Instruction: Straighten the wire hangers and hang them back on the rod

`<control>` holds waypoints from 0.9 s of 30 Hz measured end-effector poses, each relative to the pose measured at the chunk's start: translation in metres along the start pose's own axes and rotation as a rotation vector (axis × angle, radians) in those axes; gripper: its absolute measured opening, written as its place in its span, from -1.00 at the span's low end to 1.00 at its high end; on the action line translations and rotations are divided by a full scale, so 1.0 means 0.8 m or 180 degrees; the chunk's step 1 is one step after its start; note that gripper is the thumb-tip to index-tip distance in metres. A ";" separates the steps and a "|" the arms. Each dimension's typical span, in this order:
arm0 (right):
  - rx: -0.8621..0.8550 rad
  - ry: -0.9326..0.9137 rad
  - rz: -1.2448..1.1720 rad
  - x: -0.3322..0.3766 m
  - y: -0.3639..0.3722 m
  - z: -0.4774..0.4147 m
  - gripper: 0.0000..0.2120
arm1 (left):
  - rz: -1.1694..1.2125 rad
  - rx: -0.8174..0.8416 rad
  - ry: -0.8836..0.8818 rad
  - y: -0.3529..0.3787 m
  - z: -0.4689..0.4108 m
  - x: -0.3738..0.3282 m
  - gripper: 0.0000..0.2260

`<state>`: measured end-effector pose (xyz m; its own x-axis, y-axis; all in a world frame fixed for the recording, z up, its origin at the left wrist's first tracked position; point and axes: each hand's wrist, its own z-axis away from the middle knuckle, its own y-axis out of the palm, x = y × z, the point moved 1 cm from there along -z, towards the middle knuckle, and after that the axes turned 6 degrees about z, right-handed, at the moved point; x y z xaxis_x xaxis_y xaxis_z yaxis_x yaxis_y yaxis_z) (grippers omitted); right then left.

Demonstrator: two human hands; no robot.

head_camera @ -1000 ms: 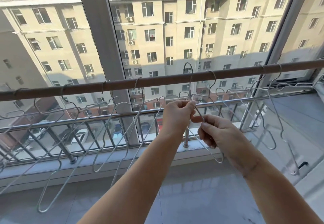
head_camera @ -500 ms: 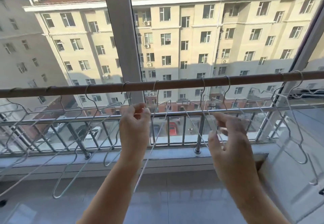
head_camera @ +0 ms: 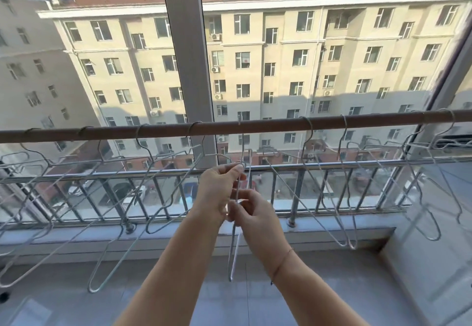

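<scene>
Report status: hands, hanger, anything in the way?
Left hand pinches hanger near its neck, right hand pinches lower. Hanger edge-on, hook over rod. Neighbouring hangers hang apart either side.

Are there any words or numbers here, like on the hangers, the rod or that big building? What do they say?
No text here can be read.
Wire hanger held by left hand and right hand: bare metal, no label.
Rod: plain, no writing.
Building: any marks on it or its air-conditioner boxes are too small to read.
Cars below: blurred, plates unreadable.
</scene>
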<state>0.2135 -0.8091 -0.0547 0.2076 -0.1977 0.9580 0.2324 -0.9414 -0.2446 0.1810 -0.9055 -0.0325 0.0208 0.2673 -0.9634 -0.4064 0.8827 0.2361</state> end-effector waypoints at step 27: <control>0.1009 0.0279 0.2241 -0.119 -0.063 0.024 -0.62 | -0.1957 0.1409 -0.0168 -0.072 0.022 0.121 -0.87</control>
<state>0.2003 -0.7376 -0.1365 0.3342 -0.7535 0.5661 0.3372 -0.4653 -0.8184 0.2228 -0.9233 -0.1367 0.1735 -0.3147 -0.9332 0.0970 0.9484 -0.3018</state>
